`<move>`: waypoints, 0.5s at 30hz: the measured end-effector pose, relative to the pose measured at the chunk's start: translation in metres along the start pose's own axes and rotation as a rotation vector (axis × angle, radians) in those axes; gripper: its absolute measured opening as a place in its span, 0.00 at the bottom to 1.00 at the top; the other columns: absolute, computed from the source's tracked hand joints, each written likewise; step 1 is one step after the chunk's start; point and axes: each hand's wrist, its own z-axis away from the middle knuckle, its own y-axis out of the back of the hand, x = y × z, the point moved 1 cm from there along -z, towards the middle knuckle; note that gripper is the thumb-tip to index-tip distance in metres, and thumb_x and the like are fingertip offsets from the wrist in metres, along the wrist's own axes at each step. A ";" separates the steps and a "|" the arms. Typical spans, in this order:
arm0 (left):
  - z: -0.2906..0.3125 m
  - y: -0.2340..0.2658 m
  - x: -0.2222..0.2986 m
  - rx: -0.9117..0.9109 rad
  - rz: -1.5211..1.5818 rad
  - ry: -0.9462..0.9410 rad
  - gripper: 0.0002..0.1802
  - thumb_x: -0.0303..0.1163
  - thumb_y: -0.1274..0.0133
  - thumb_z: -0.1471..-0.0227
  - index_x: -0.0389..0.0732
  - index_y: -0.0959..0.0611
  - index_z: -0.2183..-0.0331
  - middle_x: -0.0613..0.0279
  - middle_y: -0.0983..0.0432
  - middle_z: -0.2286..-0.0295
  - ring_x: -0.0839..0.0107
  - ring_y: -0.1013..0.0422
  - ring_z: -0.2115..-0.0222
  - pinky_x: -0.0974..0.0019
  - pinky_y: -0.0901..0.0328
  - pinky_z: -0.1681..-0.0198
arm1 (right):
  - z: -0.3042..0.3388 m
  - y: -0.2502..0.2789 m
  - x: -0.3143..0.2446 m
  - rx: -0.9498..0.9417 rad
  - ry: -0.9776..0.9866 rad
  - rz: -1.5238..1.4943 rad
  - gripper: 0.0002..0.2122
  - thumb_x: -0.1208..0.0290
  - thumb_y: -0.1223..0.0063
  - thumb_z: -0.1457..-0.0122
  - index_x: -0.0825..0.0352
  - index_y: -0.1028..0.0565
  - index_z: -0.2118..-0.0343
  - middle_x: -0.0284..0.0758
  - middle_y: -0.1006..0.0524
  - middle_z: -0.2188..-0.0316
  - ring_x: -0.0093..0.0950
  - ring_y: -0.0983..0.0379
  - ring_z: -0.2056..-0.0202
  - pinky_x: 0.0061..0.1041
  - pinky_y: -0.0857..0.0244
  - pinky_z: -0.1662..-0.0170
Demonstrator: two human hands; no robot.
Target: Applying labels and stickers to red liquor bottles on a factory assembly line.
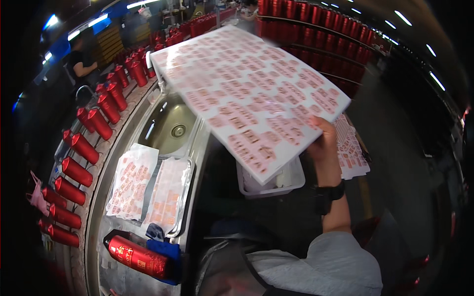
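My right hand (pixel 323 135) grips the near right edge of a large white board (pixel 247 93), its fingers closed on the rim. Rows of pink printed decals cover the board's face. It is tilted and raised over the far end of the steel sink (pixel 173 121). A black watch (pixel 330 197) is on my right wrist. My left hand does not show. Below the sink, a metal tray (pixel 186 190) bears two strips of decal sheets (pixel 131 182). Nearer to me, a glossy red bottle (pixel 138 256) with gold print lies on its side by a blue cloth (pixel 170 259).
Several red bottles (pixel 76 172) stand in a row along the left ledge. Under the board is a white plastic tub (pixel 271 185). More printed sheets (pixel 350 150) lie to the right. Shelves of red bottles (pixel 316 37) fill the back. Another person (pixel 84 64) stands far left.
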 end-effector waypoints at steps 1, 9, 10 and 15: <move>-0.006 -0.003 -0.002 -0.005 0.017 -0.018 0.29 0.40 0.62 0.34 0.33 0.37 0.38 0.47 0.44 0.38 0.57 0.43 0.40 0.61 0.50 0.37 | 0.011 0.025 -0.023 0.030 0.023 0.009 0.28 0.79 0.52 0.44 0.78 0.42 0.40 0.51 0.32 0.43 0.43 0.33 0.43 0.46 0.39 0.38; -0.018 -0.024 -0.039 0.047 0.138 -0.083 0.29 0.41 0.62 0.34 0.34 0.38 0.38 0.48 0.46 0.38 0.56 0.44 0.39 0.59 0.51 0.36 | 0.052 0.198 -0.107 0.485 0.312 0.281 0.27 0.78 0.47 0.46 0.73 0.38 0.42 0.45 0.28 0.47 0.41 0.28 0.48 0.41 0.29 0.46; -0.020 -0.029 -0.042 0.055 0.156 -0.088 0.29 0.41 0.62 0.34 0.34 0.38 0.38 0.48 0.46 0.37 0.56 0.44 0.39 0.59 0.51 0.36 | 0.054 0.225 -0.115 0.508 0.299 0.230 0.24 0.79 0.49 0.45 0.73 0.36 0.43 0.45 0.28 0.48 0.40 0.28 0.48 0.41 0.28 0.48; -0.014 -0.049 -0.044 0.130 0.219 -0.087 0.29 0.42 0.62 0.34 0.35 0.38 0.38 0.48 0.47 0.37 0.55 0.45 0.38 0.58 0.52 0.36 | 0.057 0.331 -0.131 0.680 0.314 0.181 0.20 0.78 0.50 0.44 0.73 0.34 0.47 0.45 0.27 0.50 0.42 0.27 0.50 0.43 0.28 0.47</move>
